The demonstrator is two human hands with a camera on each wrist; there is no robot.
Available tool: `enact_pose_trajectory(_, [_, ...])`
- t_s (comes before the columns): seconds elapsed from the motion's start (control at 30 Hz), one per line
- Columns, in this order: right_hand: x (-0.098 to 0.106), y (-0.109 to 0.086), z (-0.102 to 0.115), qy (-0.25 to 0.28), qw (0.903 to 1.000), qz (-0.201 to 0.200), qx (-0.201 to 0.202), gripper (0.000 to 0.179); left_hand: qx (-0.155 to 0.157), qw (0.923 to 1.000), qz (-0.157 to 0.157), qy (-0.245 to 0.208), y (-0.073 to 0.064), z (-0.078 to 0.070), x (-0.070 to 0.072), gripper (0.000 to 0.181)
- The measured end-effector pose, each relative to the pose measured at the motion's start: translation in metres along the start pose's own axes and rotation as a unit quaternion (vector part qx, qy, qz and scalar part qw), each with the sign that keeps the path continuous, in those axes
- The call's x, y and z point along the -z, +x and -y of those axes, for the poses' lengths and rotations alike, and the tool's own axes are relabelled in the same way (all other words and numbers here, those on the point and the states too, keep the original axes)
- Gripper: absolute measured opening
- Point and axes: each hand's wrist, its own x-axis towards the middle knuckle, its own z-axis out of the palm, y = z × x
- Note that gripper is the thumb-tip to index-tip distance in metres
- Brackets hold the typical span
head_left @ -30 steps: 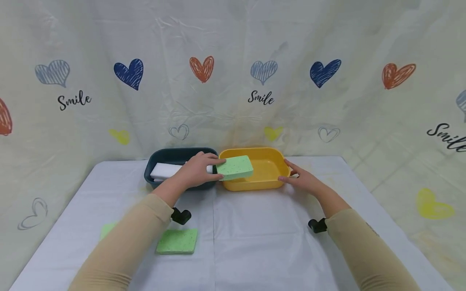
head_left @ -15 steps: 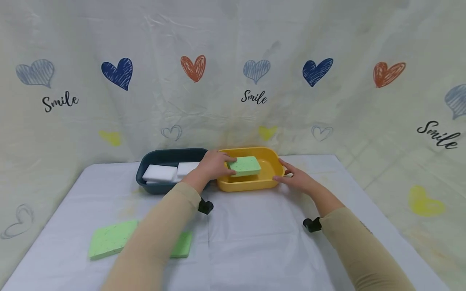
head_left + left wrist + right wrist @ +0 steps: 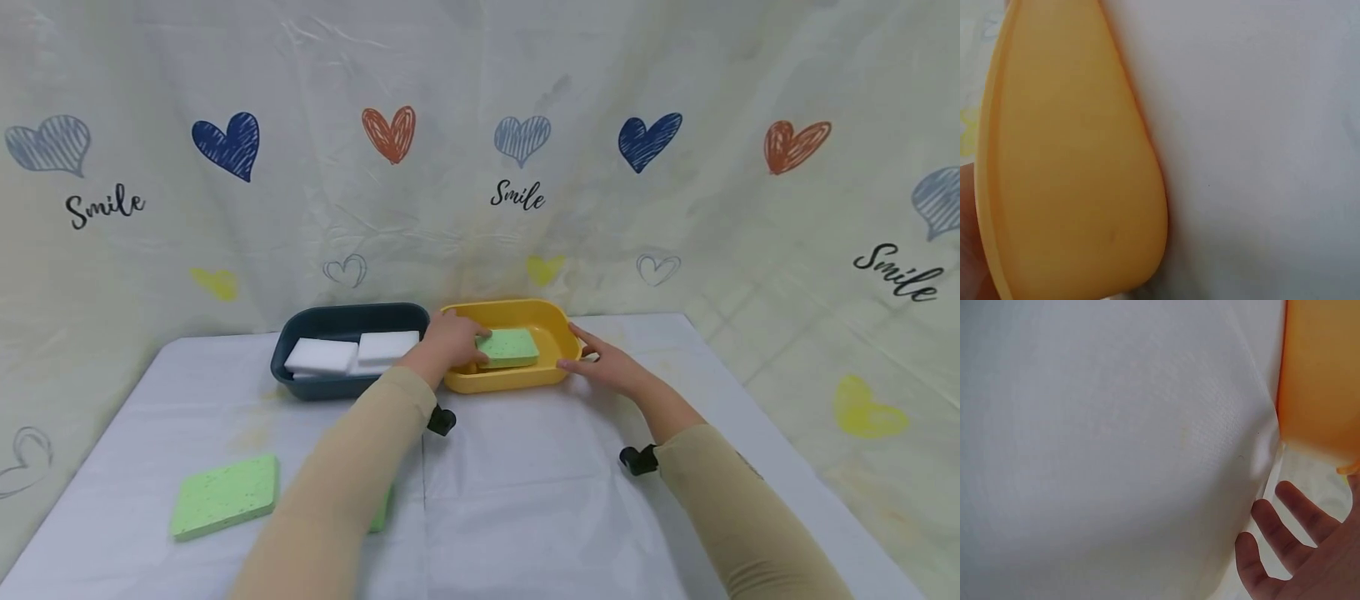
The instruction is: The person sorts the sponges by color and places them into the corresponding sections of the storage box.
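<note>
In the head view, a green speckled sponge (image 3: 512, 348) lies low inside a yellow oval plastic basin (image 3: 557, 335). My left hand (image 3: 452, 342) reaches over the basin's left end and pinches the sponge's left edge between thumb and fingers. At the basin's right end, my right hand (image 3: 613, 367) holds the rim between thumb and forefinger. The left wrist view is mostly filled by the basin's outer wall (image 3: 1079, 137), with part of the left hand (image 3: 969, 244) at the edge. In the right wrist view, three fingers (image 3: 1282, 534) spread away from the basin (image 3: 1322, 375).
A dark teal basin (image 3: 285, 375) with white sponges (image 3: 322, 356) stands left of the yellow one. Nearer on the white-covered table (image 3: 525, 475) lies another green sponge (image 3: 227, 496). A further green one (image 3: 380, 512) is mostly hidden by the left sleeve. A white curtain hangs behind.
My left hand has carried the green sponge rightward and down into the yellow basin. The right hand keeps its place on the rim. The view has shifted slightly.
</note>
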Motion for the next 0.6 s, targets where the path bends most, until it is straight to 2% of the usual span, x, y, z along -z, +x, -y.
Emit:
enact_pose_trajectory(0.3, [-0.0028, 0.0005, 0.0042, 0.004, 0.9999, 0.002, -0.010, 0.096, 0.002, 0.9996, -0.004, 0.029, 0.0019, -0.0004, -0.0027, 0.059])
enact_pose_trajectory(0.6, [-0.0011, 0.0011, -0.0003, 0.007, 0.9999, 0.004, -0.010, 0.096, -0.004, 0.9995, -0.031, -0.012, -0.0016, 0.0016, 0.0013, 0.061])
